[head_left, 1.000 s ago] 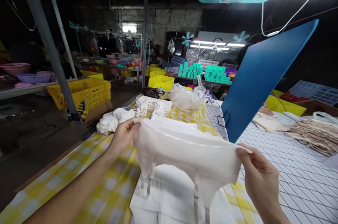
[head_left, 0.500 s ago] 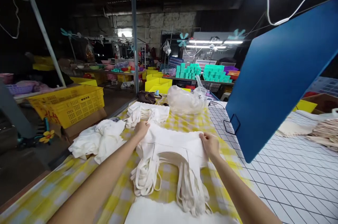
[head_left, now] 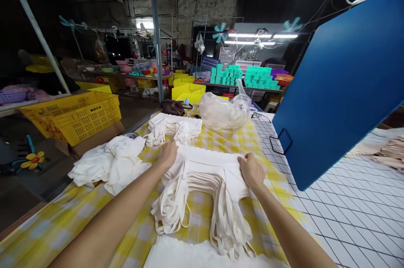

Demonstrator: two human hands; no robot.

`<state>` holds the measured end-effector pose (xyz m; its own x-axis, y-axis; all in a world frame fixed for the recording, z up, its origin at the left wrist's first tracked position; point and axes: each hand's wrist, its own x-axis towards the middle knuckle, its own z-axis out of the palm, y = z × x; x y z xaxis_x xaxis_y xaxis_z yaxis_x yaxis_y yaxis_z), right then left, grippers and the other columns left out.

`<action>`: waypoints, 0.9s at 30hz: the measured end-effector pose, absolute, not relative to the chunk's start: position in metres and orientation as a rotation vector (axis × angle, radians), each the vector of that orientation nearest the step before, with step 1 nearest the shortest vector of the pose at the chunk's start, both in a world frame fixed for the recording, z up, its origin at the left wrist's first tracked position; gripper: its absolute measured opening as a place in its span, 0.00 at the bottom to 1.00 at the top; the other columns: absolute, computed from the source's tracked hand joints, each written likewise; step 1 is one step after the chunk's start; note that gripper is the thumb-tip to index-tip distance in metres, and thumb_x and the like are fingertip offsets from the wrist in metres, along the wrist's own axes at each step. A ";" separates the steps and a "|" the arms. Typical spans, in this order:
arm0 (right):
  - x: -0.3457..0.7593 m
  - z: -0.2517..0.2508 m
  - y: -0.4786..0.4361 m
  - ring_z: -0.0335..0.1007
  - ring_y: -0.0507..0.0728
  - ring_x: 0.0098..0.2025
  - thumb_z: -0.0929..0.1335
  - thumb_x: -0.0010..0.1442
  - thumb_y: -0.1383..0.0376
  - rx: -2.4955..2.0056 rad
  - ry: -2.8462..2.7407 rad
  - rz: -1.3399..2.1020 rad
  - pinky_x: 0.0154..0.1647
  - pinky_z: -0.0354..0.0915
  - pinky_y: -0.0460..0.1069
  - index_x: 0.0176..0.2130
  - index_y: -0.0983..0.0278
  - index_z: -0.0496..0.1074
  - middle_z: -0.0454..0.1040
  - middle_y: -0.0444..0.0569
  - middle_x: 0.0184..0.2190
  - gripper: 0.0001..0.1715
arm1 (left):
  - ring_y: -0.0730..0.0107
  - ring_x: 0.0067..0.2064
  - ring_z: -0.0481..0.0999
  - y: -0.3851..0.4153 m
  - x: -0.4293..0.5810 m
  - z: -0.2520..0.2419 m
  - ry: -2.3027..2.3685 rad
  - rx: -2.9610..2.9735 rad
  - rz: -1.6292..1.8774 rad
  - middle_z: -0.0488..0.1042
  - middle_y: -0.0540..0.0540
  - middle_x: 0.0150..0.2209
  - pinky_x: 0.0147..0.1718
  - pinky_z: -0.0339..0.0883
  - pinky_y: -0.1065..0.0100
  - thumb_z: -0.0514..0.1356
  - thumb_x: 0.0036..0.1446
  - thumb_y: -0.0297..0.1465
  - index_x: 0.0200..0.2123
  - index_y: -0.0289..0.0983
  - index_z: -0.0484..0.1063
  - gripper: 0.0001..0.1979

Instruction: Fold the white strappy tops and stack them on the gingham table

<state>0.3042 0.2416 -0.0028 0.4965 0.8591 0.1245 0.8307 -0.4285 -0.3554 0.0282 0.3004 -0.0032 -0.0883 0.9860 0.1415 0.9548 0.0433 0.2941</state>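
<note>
A stack of white strappy garments [head_left: 205,159], perhaps camisole tops, lies in front of me with its loose straps hanging toward me in two bunches. My left hand [head_left: 168,154] is closed at the top left corner of the stack's uppermost piece. At the opposite corner, my right hand [head_left: 253,172] has its thumb and fingers pinched on the same garment's edge. Many layers show along the curved cut-out. Nearer me lies another white piece of fabric [head_left: 202,255], cut off by the frame. Behind my left hand sits a second stack of white garments [head_left: 186,124].
A crumpled white cloth heap [head_left: 110,160] lies left on the yellow checked cloth [head_left: 75,217]. Beyond are a clear plastic bag [head_left: 217,110] and a dark handbag [head_left: 173,107]. A blue panel [head_left: 341,87] stands right; a yellow crate [head_left: 75,116] is left.
The top garment has settled flatter onto the stack, and more layered edges show at the cut-out. Both hands remain at its corners. The view has tipped slightly downward.
</note>
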 end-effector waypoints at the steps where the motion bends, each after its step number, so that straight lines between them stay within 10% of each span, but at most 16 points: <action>1: 0.305 -0.001 0.237 0.69 0.63 0.39 0.56 0.60 0.55 -2.360 -1.402 0.098 0.33 0.57 0.52 0.49 0.67 0.64 0.74 0.59 0.36 0.25 | 0.56 0.43 0.73 0.297 0.028 -0.001 2.211 2.067 0.480 0.74 0.34 0.40 0.40 0.62 0.63 0.50 0.59 0.32 0.46 0.31 0.66 0.15; 10: 0.318 0.024 0.103 0.64 0.55 0.25 0.60 0.53 0.51 -2.041 -1.425 0.147 0.26 0.57 0.49 0.42 0.64 0.67 0.71 0.49 0.28 0.24 | 0.55 0.51 0.65 0.194 -0.004 0.023 2.039 2.485 0.718 0.67 0.38 0.49 0.48 0.57 0.61 0.53 0.57 0.32 0.54 0.34 0.60 0.21; 19: 0.276 0.016 -0.060 0.59 0.51 0.20 0.61 0.53 0.51 -2.010 -1.587 0.474 0.22 0.55 0.46 0.28 0.62 0.69 0.67 0.44 0.18 0.18 | 0.66 0.38 0.73 -0.019 0.003 -0.008 1.808 2.092 0.464 0.73 0.45 0.41 0.34 0.62 0.70 0.51 0.58 0.36 0.49 0.40 0.64 0.16; 27: 0.236 -0.017 -0.096 0.68 0.57 0.30 0.61 0.56 0.58 -2.274 -1.905 0.302 0.28 0.56 0.48 0.46 0.63 0.65 0.73 0.50 0.33 0.19 | 0.59 0.38 0.75 -0.077 0.048 -0.014 1.770 2.140 0.098 0.69 0.36 0.45 0.32 0.66 0.66 0.54 0.56 0.34 0.55 0.35 0.58 0.23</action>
